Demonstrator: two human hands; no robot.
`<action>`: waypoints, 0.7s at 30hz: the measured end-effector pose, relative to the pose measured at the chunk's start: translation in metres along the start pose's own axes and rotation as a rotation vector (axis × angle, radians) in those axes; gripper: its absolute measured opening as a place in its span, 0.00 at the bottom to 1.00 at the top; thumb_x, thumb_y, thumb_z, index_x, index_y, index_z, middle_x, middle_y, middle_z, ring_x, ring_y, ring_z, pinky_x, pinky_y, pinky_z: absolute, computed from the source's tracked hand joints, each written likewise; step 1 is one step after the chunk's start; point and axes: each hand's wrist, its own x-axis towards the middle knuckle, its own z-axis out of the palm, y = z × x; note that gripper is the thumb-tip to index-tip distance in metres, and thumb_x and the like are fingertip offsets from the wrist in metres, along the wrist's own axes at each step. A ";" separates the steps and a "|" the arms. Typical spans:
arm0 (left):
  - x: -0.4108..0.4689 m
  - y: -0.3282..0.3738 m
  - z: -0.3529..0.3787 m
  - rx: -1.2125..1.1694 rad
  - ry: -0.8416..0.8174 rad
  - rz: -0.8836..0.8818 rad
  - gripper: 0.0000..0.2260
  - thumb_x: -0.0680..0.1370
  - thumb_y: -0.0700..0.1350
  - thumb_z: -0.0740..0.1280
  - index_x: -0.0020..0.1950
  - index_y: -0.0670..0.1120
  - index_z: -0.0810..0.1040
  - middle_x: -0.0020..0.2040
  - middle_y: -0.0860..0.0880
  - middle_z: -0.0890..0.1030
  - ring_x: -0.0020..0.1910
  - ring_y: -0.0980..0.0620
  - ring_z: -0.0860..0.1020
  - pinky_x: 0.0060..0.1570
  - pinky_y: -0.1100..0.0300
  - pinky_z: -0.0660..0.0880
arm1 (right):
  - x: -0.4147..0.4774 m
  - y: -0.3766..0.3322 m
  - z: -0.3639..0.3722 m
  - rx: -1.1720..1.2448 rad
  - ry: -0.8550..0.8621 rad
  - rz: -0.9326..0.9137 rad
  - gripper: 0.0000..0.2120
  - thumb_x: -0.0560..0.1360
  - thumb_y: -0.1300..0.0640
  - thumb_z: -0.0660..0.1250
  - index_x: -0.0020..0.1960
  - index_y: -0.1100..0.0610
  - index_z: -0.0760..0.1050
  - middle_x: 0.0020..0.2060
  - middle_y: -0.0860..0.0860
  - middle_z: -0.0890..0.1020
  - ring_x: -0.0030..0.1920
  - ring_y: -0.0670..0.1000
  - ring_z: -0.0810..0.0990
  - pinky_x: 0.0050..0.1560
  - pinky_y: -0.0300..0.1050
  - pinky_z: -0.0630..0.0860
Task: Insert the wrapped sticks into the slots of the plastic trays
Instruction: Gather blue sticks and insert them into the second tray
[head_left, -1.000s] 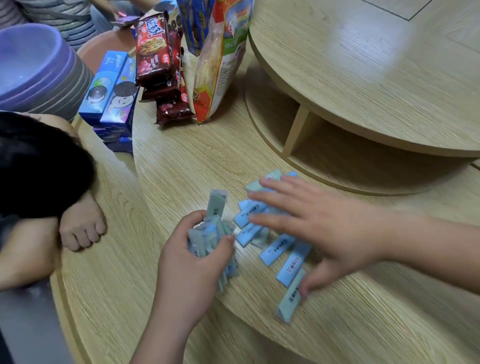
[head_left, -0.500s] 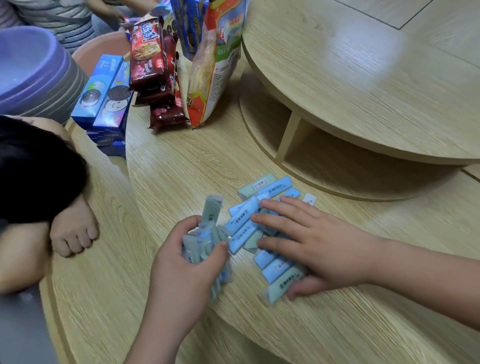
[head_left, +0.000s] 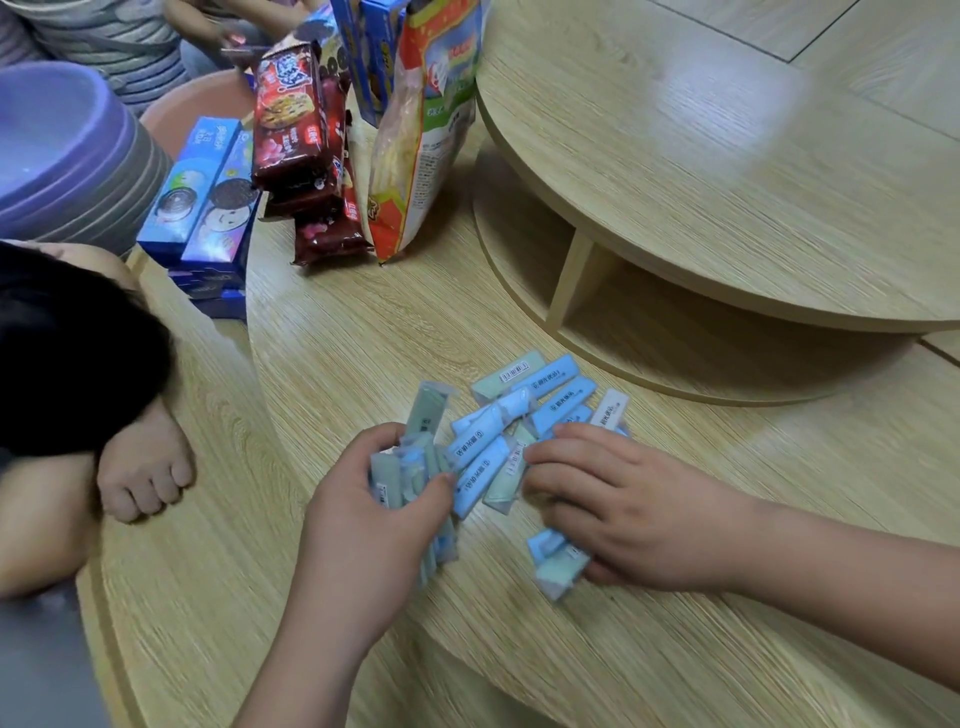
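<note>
The left hand (head_left: 374, 514) is closed tight round a bunch of wrapped sticks (head_left: 415, 467), w/ one stick poking up at the top. More sticks (head_left: 524, 415) lie in a loose pile on the wood table (head_left: 363, 343), just right of that hand. The right hand (head_left: 628, 509) lies flat on the pile, fingers spread, thumb touching a stick at the near edge, not gripping. Snack packs (head_left: 296, 124) stand far back.

I seem to be at home: a round tiered wooden table (head_left: 675, 218) with snack packets (head_left: 291, 119), biscuit boxes (head_left: 208, 192) and stacked purple basins (head_left: 57, 150)
</note>
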 end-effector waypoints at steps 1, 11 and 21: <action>0.000 0.000 0.000 0.006 0.003 -0.001 0.12 0.72 0.43 0.76 0.50 0.57 0.79 0.40 0.58 0.84 0.37 0.58 0.82 0.41 0.53 0.80 | 0.000 -0.002 0.000 -0.017 -0.007 0.000 0.16 0.77 0.46 0.64 0.52 0.60 0.79 0.59 0.56 0.77 0.69 0.59 0.71 0.74 0.58 0.62; -0.001 0.000 0.003 0.068 0.027 -0.004 0.12 0.71 0.46 0.76 0.50 0.59 0.78 0.40 0.60 0.83 0.38 0.60 0.81 0.43 0.52 0.80 | 0.006 -0.013 -0.009 -0.050 -0.082 0.016 0.12 0.76 0.54 0.62 0.51 0.62 0.78 0.56 0.58 0.78 0.65 0.61 0.73 0.69 0.56 0.68; -0.003 0.001 0.002 0.052 0.002 -0.011 0.12 0.72 0.45 0.75 0.49 0.59 0.78 0.40 0.60 0.83 0.36 0.61 0.81 0.37 0.60 0.76 | -0.004 0.058 -0.021 0.271 -0.072 0.295 0.09 0.76 0.52 0.63 0.48 0.58 0.70 0.74 0.62 0.65 0.78 0.60 0.56 0.72 0.60 0.66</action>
